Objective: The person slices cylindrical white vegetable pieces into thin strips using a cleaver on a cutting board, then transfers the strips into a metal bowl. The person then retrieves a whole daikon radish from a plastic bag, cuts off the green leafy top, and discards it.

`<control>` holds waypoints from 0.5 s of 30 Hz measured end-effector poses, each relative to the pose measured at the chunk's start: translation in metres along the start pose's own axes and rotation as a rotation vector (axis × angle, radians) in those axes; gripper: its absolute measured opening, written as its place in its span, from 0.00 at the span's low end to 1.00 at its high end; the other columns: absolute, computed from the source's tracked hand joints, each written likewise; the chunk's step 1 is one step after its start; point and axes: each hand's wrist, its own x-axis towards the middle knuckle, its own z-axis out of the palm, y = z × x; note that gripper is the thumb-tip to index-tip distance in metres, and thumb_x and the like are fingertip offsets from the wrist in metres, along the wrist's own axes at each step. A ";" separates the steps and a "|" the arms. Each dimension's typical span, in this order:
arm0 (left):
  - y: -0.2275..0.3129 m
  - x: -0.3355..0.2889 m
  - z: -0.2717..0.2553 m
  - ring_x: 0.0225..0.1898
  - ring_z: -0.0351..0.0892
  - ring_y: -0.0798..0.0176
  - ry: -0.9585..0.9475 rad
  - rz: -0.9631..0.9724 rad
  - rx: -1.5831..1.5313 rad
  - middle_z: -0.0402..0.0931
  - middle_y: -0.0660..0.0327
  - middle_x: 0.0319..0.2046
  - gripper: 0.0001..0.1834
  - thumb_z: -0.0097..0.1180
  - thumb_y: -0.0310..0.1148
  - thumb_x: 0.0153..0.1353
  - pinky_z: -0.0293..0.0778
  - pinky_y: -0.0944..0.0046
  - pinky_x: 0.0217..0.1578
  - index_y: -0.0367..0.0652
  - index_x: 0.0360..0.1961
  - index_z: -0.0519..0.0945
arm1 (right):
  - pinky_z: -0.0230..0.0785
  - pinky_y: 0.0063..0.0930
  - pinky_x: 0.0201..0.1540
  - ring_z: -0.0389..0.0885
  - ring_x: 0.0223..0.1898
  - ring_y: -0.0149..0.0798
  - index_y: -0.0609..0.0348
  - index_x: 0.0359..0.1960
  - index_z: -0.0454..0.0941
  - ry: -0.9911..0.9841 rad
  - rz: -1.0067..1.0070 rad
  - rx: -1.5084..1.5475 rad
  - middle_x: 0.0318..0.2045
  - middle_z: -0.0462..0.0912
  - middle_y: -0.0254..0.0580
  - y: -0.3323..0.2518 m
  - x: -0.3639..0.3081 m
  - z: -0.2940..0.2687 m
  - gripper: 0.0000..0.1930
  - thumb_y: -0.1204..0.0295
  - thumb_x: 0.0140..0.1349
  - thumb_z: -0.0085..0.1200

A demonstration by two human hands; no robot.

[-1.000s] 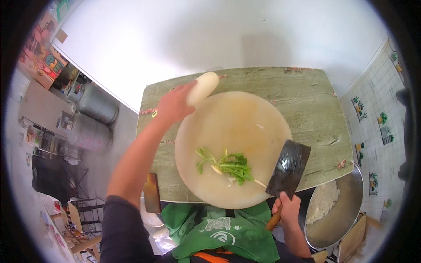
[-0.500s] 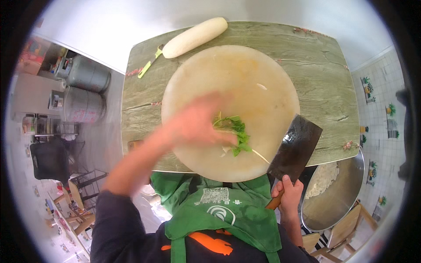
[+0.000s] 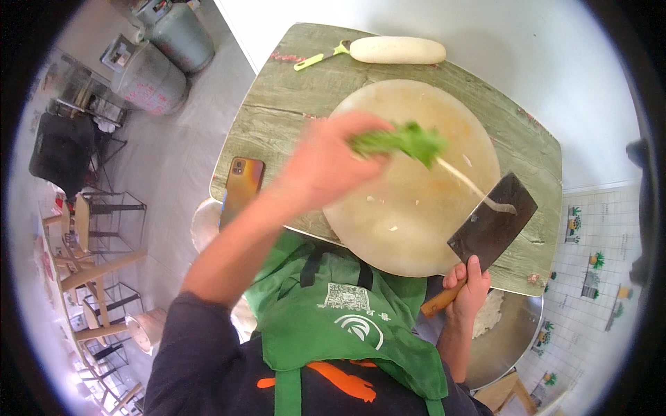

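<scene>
My left hand (image 3: pixel 326 163) is raised above the round pale cutting board (image 3: pixel 416 215) and grips a bunch of leafy greens (image 3: pixel 406 141) whose white stems trail toward the cleaver. My right hand (image 3: pixel 468 288) holds the wooden handle of a dark cleaver (image 3: pixel 492 222), its blade resting at the board's right edge. A long white radish (image 3: pixel 397 50) lies at the far side of the green wooden table (image 3: pixel 277 111), with a yellow-green peeler (image 3: pixel 320 57) beside it.
A phone (image 3: pixel 243 187) lies on the table's left edge. A metal bowl (image 3: pixel 506 340) with white shreds sits low at the right, under the table edge. Two gas cylinders (image 3: pixel 163 59) stand on the floor at upper left, and wooden stools (image 3: pixel 90 249) at left.
My left hand let go of the radish at the far edge, came back to the board, closed on the greens and has lifted them. The cleaver stays at the right.
</scene>
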 end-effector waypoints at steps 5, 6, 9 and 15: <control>0.000 -0.069 -0.137 0.39 0.80 0.71 0.450 0.003 -0.355 0.84 0.65 0.40 0.15 0.67 0.23 0.61 0.76 0.68 0.40 0.38 0.50 0.84 | 0.66 0.29 0.18 0.69 0.16 0.32 0.55 0.35 0.66 0.056 -0.032 -0.128 0.21 0.70 0.35 0.009 0.017 0.006 0.11 0.68 0.75 0.54; -0.006 -0.091 -0.158 0.40 0.81 0.69 0.546 -0.009 -0.365 0.84 0.61 0.43 0.16 0.65 0.22 0.62 0.77 0.66 0.42 0.38 0.52 0.82 | 0.65 0.29 0.18 0.69 0.16 0.31 0.53 0.34 0.65 0.069 0.033 -0.123 0.21 0.70 0.34 0.010 0.021 0.007 0.12 0.67 0.75 0.54; -0.035 -0.167 -0.206 0.42 0.83 0.61 0.866 -0.058 -0.394 0.83 0.52 0.51 0.20 0.61 0.20 0.65 0.81 0.61 0.46 0.36 0.59 0.77 | 0.62 0.25 0.19 0.67 0.18 0.28 0.50 0.32 0.64 -0.078 0.084 -0.134 0.20 0.67 0.30 0.014 0.029 0.008 0.13 0.65 0.76 0.52; -0.160 -0.295 -0.205 0.41 0.82 0.61 1.400 -0.252 -0.505 0.82 0.51 0.52 0.21 0.61 0.23 0.67 0.81 0.59 0.42 0.35 0.61 0.75 | 0.61 0.25 0.21 0.66 0.19 0.29 0.50 0.33 0.63 -0.088 0.099 -0.240 0.21 0.67 0.30 0.014 0.042 0.013 0.13 0.65 0.78 0.51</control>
